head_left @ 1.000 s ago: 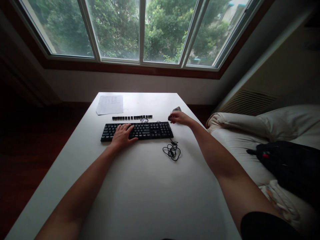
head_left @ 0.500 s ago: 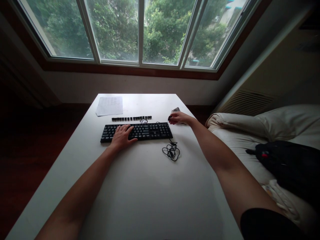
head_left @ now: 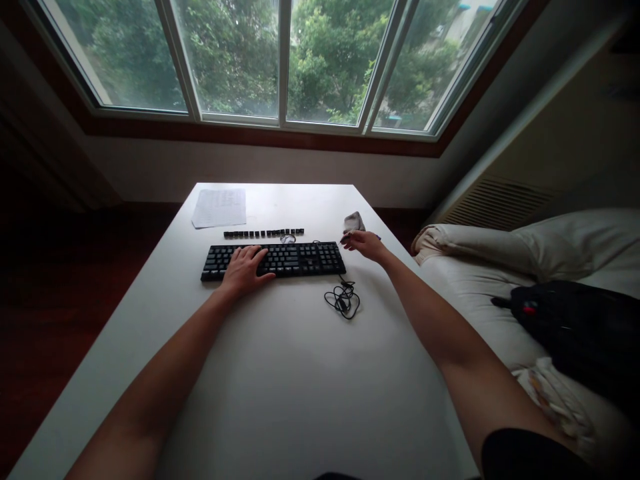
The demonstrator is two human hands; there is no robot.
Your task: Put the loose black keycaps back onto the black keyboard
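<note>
A black keyboard (head_left: pixel 285 261) lies across the white table (head_left: pixel 295 373). My left hand (head_left: pixel 244 267) rests on its left half, fingers spread and thumb stretched toward the near edge. Just past the keyboard's right end is my right hand (head_left: pixel 364 244), held above the table. Its fingertips pinch a small dark object (head_left: pixel 345 238), too small to name. Behind that hand sits a crumpled grey cloth (head_left: pixel 353 221). A row of black keycaps (head_left: pixel 263 233) runs along the keyboard's far side, and a small ring-like tool (head_left: pixel 287 239) lies between them.
A black cable (head_left: pixel 343 300) is coiled in front of the keyboard's right corner. Printed paper (head_left: pixel 220 208) lies at the table's far left. To the right, a black bag (head_left: pixel 575 327) rests on a light-coloured sofa (head_left: pixel 465 267). The window (head_left: pixel 280 63) is beyond the table.
My right hand has shifted slightly right and toward me, showing more of the grey cloth. My left hand stays on the keyboard. The view has tilted a little.
</note>
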